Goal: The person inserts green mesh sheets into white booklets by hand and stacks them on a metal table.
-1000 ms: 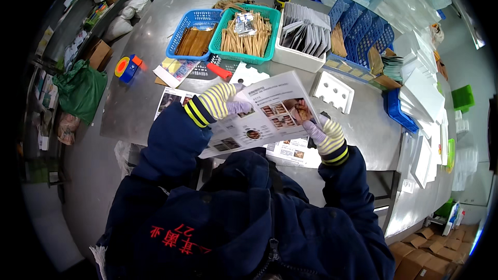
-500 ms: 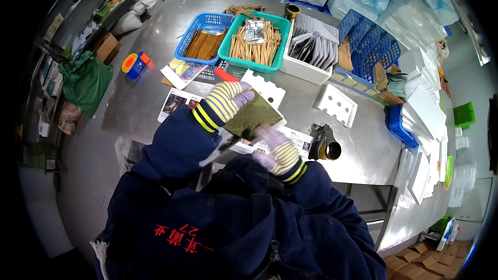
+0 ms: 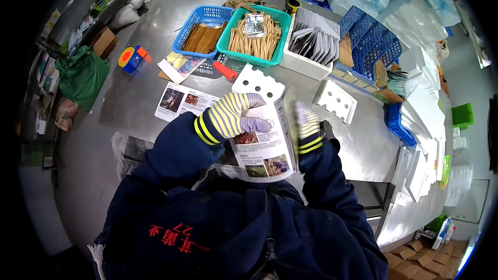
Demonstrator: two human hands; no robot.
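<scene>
My left hand (image 3: 246, 116), in a striped yellow, white and lilac knit glove, is closed on a printed leaflet (image 3: 264, 148) with photos and text. The leaflet stands tilted in front of my chest, its right part folded back along an upright crease. At that right edge is my right hand (image 3: 307, 122) in a matching glove, smeared by motion; whether it grips the paper cannot be made out. Beyond the leaflet lies a white foam piece with holes (image 3: 257, 83). A second printed sheet (image 3: 181, 102) lies flat on the table left of my left hand.
Across the steel table (image 3: 135, 119) stand a blue basket of brown strips (image 3: 179, 41), a teal basket of pale sticks (image 3: 223, 46), and a white box of grey envelopes (image 3: 306, 67). A red-handled tool (image 3: 224, 70), another foam piece (image 3: 336, 102) and a blue tape dispenser (image 3: 132, 61) lie nearer.
The dark green face held earlier has turned away, and the leaflet's printed side now shows. My right hand has moved rightward and up to its right edge; the left has moved slightly right and down.
</scene>
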